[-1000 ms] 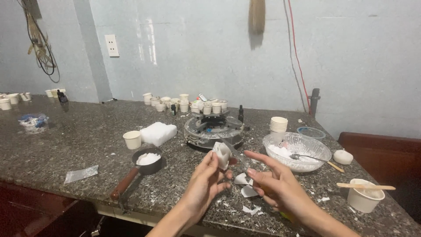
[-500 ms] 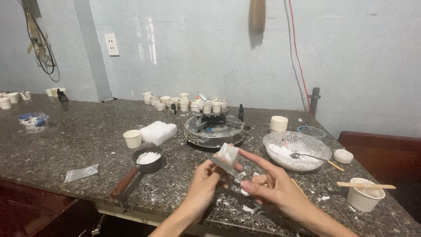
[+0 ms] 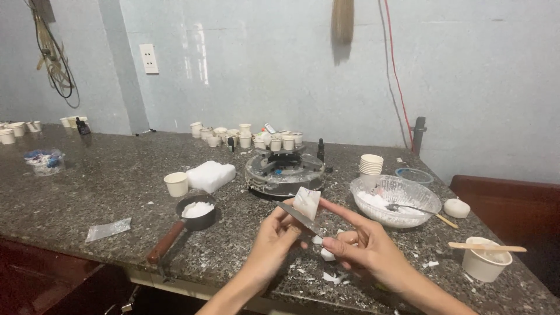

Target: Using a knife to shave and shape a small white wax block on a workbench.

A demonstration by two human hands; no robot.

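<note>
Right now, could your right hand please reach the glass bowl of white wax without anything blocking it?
Probably yes: the right hand is close to the glass bowl, with only bare counter and small white scraps between, though it is pinching a white chunk.

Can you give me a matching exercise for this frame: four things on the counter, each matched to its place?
Things:
1. small pan
2. glass bowl
3. white chunk
4. wooden stick

Places:
A. across the rim of a white cup at the right end
B. between the fingertips of both hands, with a knife blade against it
C. left of the hands, wooden handle pointing to the counter edge
D. right of the round black device, a spoon resting in it

Pairs: 1-C, 2-D, 3-B, 4-A
</note>
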